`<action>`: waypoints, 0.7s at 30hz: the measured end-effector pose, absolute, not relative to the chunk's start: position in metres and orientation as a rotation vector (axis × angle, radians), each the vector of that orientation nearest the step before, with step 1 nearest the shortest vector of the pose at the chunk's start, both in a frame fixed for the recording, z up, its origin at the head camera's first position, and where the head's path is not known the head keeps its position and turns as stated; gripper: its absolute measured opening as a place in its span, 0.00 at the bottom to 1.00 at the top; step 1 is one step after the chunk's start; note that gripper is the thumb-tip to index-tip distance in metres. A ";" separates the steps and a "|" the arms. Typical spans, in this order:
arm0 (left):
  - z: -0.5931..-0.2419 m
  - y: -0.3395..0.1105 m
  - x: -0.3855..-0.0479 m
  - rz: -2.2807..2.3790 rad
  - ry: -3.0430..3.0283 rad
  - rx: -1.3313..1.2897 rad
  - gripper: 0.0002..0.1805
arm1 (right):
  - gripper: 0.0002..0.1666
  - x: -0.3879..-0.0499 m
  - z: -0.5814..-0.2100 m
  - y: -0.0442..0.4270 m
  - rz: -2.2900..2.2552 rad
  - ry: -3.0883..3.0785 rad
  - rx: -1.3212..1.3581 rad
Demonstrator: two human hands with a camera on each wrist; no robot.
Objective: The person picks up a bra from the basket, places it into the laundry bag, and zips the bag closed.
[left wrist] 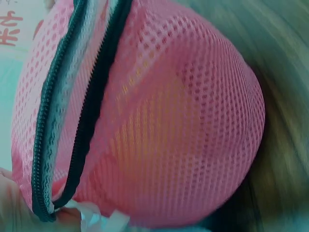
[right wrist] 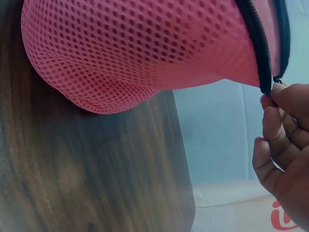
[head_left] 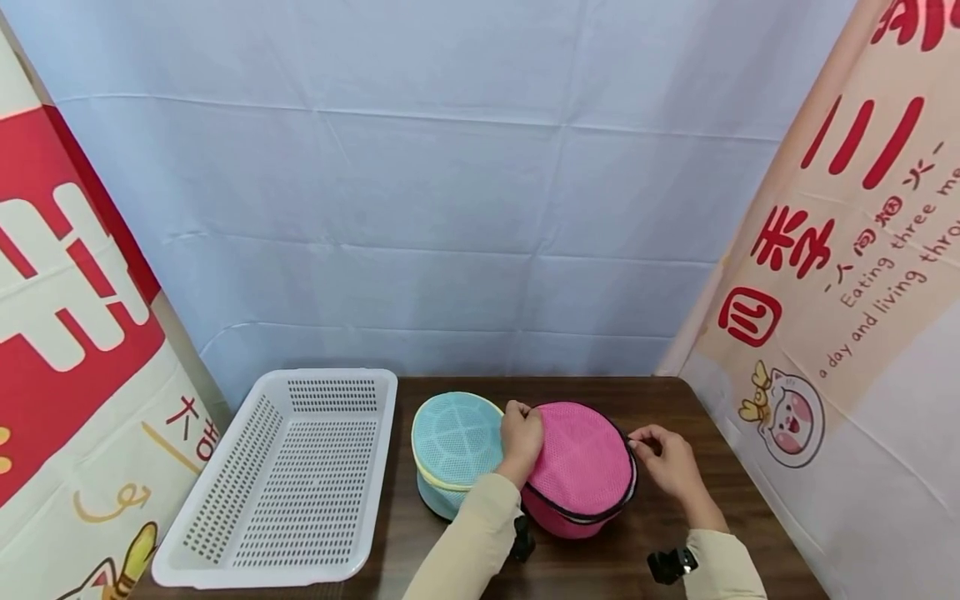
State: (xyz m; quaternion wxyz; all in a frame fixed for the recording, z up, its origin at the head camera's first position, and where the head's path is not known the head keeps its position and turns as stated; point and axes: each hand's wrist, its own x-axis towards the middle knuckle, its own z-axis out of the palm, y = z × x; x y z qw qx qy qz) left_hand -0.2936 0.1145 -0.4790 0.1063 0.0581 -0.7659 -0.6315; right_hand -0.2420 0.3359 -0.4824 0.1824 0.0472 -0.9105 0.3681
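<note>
A round pink mesh laundry bag (head_left: 583, 458) with a dark zipper (left wrist: 91, 104) around its lid stands on the table. The zipper is parted along the stretch seen in the left wrist view. Through the mesh there, something yellowish shows inside, its kind unclear. My left hand (head_left: 522, 435) grips the bag's left rim. At the right rim, my right hand (head_left: 670, 463) pinches the zipper's end, where a small dark pull shows in the right wrist view. Left of the pink bag sits a round blue mesh laundry bag (head_left: 459, 437) with yellow trim, partly hidden by my left hand and sleeve.
A white perforated plastic basket (head_left: 385, 467) stands on the left of the dark wooden table (head_left: 645, 396). Behind the table hangs a pale blue cloth (head_left: 435, 183). Printed cloths (head_left: 840, 275) flank it on both sides.
</note>
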 end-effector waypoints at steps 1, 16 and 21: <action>-0.479 0.116 -0.293 -1.853 -2.247 0.190 0.09 | 0.02 -0.241 -0.483 0.336 1.040 -2.572 0.125; -0.477 0.130 -0.290 -1.812 -2.164 0.343 0.09 | 0.02 -0.231 -0.482 0.339 1.039 -2.562 0.040; -0.479 0.131 -0.289 -1.832 -2.077 0.382 0.09 | 0.03 -0.224 -0.484 0.339 1.023 -2.565 0.050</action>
